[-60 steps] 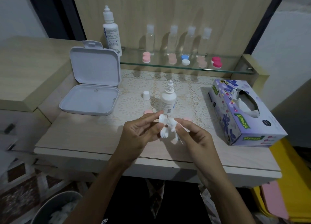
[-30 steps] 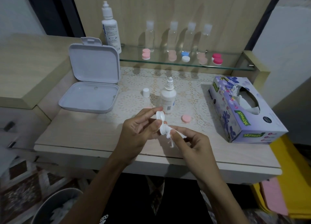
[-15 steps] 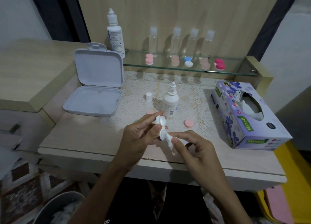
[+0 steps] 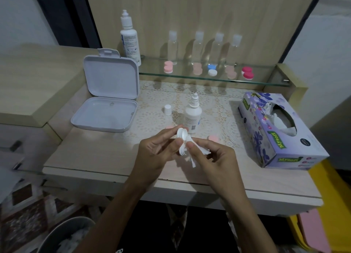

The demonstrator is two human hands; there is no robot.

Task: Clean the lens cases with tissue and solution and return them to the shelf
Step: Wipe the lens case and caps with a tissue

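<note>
Wiping step: we are holding white lens case (image 4: 182, 142) in left hand (image 4: 158, 153) fingers, right hand (image 4: 212, 157) pinching tissue (image 4: 197, 151) against it; next, recapping with pink cap (image 4: 213, 138) beyond right fingertips.

Open white hinged box (image 4: 106, 102) on desk (image 4: 106, 153), left side, lid upright. Lace mat (image 4: 214, 108) beneath. Grey bin (image 4: 62, 235) on patterned floor (image 4: 24, 211), lower left. Yellow container (image 4: 330, 205) at right.
</note>
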